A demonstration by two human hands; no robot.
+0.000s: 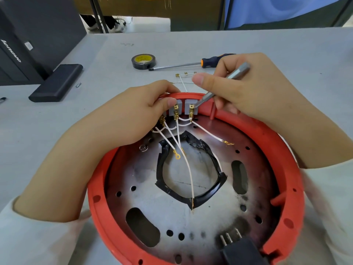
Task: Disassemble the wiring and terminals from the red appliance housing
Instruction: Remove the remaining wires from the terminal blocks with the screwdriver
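The round red housing (286,153) lies open side up in front of me, with a perforated metal plate inside. Grey switch blocks (188,104) sit at its far rim, carrying brass terminals (191,109) with white wires (188,165) that trail across the plate. My left hand (133,115) grips the far rim beside the blocks, thumb resting on one of them. My right hand (248,88) holds a small silver screwdriver (236,72) like a pen, its tip touching the rightmost terminal.
Behind the housing lie loose white wires with brass ends (183,78), a roll of black tape (143,61) and a long screwdriver with a blue-orange handle (193,64). A black monitor stand (57,83) sits at the left. A black plug socket (240,249) sits at the housing's near rim.
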